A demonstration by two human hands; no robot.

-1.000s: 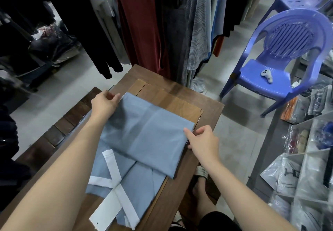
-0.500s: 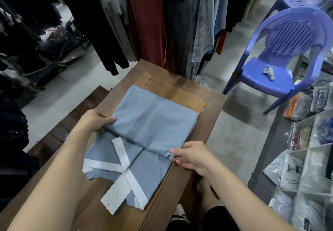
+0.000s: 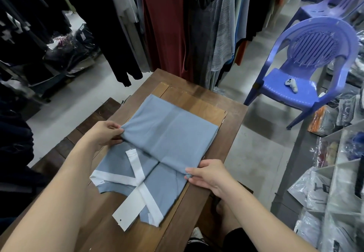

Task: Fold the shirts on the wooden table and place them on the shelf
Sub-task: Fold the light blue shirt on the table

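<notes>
A light blue shirt [image 3: 167, 133] with white sleeve bands [image 3: 137, 181] lies partly folded on the wooden table [image 3: 226, 125]. Its far half is doubled back over itself, and the white-trimmed sleeves cross on the near part. My left hand [image 3: 104, 133] pinches the left end of the fold edge. My right hand [image 3: 208, 175] pinches the right end of that same edge near the table's right side. A lighter wooden board [image 3: 197, 102] lies under the shirt.
Hanging clothes [image 3: 177, 25] fill the rack just beyond the table. A purple plastic chair [image 3: 307, 70] with a small white controller [image 3: 291, 85] on its seat stands at the right. Shelves with bagged garments [image 3: 331, 182] run along the right edge. A dark bench [image 3: 65, 147] adjoins the table's left.
Both hands slid from the far corners of the shirt back toward me and now grip the two ends of the fold edge. The view has shifted slightly.
</notes>
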